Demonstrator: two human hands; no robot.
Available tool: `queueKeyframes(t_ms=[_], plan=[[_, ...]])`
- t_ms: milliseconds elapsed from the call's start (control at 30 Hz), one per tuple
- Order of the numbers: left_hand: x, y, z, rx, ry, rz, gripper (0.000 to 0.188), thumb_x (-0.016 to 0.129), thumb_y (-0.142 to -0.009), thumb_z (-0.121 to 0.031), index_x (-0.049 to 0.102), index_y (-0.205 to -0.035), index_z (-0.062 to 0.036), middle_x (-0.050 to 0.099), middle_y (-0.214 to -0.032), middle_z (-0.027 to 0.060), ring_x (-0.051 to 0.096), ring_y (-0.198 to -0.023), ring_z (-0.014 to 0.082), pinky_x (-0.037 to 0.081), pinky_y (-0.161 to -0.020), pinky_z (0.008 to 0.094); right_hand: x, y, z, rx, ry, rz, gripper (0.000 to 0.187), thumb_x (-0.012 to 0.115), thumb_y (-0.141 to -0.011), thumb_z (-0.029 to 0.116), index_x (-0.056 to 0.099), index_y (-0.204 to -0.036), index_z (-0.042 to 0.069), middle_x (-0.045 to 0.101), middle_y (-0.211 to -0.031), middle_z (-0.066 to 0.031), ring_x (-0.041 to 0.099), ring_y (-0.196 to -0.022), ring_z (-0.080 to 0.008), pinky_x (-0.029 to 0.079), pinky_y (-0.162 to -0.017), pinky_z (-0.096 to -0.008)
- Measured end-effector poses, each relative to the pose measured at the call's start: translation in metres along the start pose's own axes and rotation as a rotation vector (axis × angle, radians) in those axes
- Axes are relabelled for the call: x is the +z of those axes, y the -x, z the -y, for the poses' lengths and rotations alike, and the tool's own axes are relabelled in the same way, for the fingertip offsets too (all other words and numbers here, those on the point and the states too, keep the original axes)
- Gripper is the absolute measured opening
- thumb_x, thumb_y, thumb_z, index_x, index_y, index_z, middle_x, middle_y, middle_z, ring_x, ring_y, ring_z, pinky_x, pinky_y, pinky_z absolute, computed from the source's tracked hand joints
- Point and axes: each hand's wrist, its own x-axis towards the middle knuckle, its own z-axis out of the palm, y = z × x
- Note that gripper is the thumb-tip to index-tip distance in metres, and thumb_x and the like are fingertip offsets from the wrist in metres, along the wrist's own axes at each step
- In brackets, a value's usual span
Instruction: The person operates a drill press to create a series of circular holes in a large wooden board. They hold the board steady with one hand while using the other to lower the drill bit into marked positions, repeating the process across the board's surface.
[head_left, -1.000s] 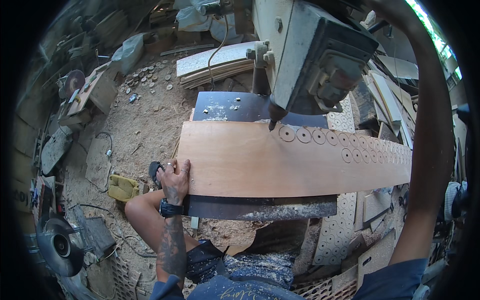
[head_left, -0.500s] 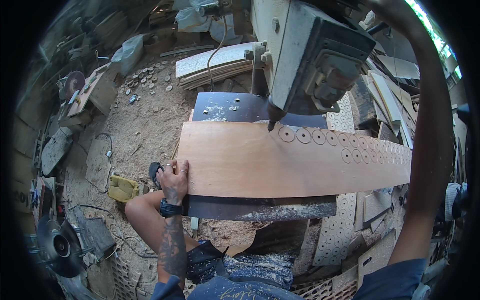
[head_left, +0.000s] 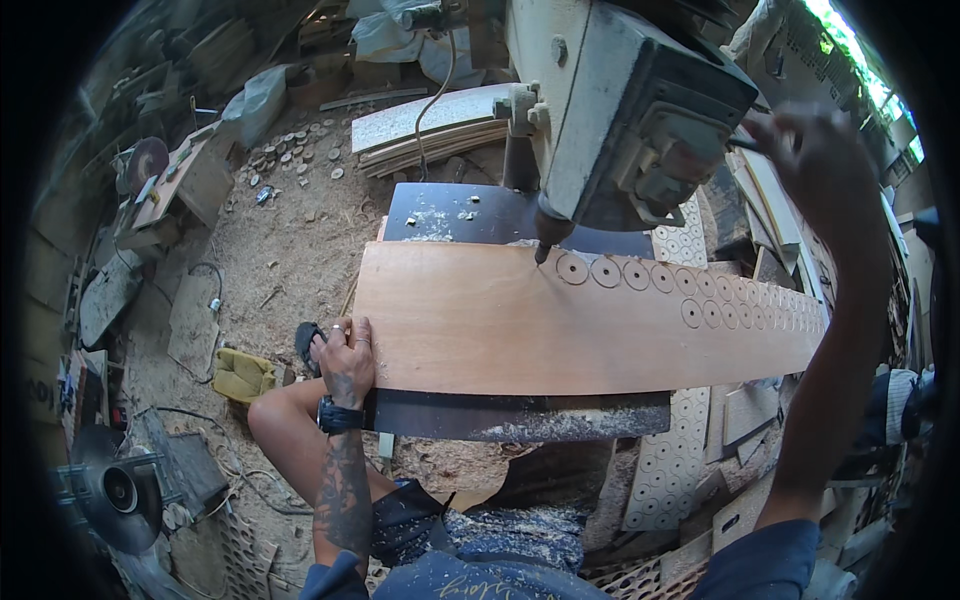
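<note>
A long, pale plywood board (head_left: 450, 320) lies across a dark worktable (head_left: 520, 415). At the board's left edge my left hand (head_left: 347, 358) grips it, thumb on top and fingers curled at the side. My right hand (head_left: 810, 160), raised at the upper right and a little blurred, is closed round the drill press lever (head_left: 742, 140). The drill press (head_left: 620, 120) hangs over the board's far edge. Its cutter (head_left: 543, 250) is down at the wood, just left of rows of ring-shaped cuts (head_left: 605, 271) with centre holes. Whether the cutter touches the wood I cannot tell.
Stacked boards (head_left: 430, 130) lie behind the table. Round wooden discs (head_left: 290, 155) are scattered over the sawdust-covered floor. A fan (head_left: 120, 490) stands at the lower left, near a yellow block (head_left: 243, 376). Sheets full of ring cuts (head_left: 670, 460) and offcuts lie to the right.
My right hand has come down and toward me from the top of the view, turning the lever with it. The board and my left hand have stayed nearly still.
</note>
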Motion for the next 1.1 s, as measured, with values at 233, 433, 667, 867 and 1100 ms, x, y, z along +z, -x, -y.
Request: queueKeyframes(t_ms=[233,433,667,867,1100], plan=[[-0.008,0.000,-0.011,-0.202,0.036,0.151,0.038,0.053,-0.098,-0.043,0.068,-0.105,-0.0082,0.069,-0.099,0.0257,0.052,-0.112,0.0527,0.030,-0.108,0.0557,0.002,0.077,0.049,0.260,-0.342,0.389,0.035,0.047,-0.104,0.035,0.061,-0.097,0.004,0.066,-0.072,-0.0179,0.068,-0.070,-0.0366,0.052,-0.064,-0.0476],[-0.002,0.000,-0.006,-0.036,0.014,0.023,0.035,0.058,-0.098,-0.038,0.068,-0.098,-0.0040,0.067,-0.071,0.0169,0.067,-0.065,0.0298,0.050,-0.062,0.0402,0.011,0.091,0.063,0.323,-0.486,0.447,0.030,0.044,-0.105,0.026,0.055,-0.098,-0.001,0.066,-0.075,-0.0233,0.066,-0.071,-0.0433,0.051,-0.066,-0.0519],[-0.010,0.000,-0.015,-0.188,0.063,0.149,0.036,0.053,-0.098,-0.040,0.067,-0.100,-0.0076,0.071,-0.085,0.0228,0.065,-0.093,0.0452,0.032,-0.107,0.0526,0.032,0.078,0.053,0.352,-0.710,0.595,0.040,0.049,-0.103,0.031,0.058,-0.087,-0.005,0.061,-0.064,-0.0197,0.065,-0.061,-0.0360,0.051,-0.062,-0.0482],[-0.015,0.000,-0.022,-0.167,0.078,0.111,0.034,0.054,-0.099,-0.039,0.067,-0.100,-0.0070,0.070,-0.081,0.0216,0.067,-0.083,0.0421,0.041,-0.097,0.0490,0.052,0.081,0.052,0.583,-1.174,0.696,0.046,0.057,-0.101,0.036,0.059,-0.072,0.000,0.050,-0.055,-0.0013,0.051,-0.051,-0.0097,0.041,-0.048,-0.0313],[-0.014,-0.001,-0.019,-0.207,0.101,0.157,0.035,0.053,-0.099,-0.039,0.067,-0.100,-0.0067,0.071,-0.082,0.0217,0.066,-0.091,0.0446,0.031,-0.107,0.0541,0.108,0.115,0.078,0.571,-1.326,0.381,0.045,0.058,-0.101,0.036,0.058,-0.072,0.002,0.047,-0.056,0.0022,0.041,-0.053,-0.0083,0.033,-0.049,-0.0313]])
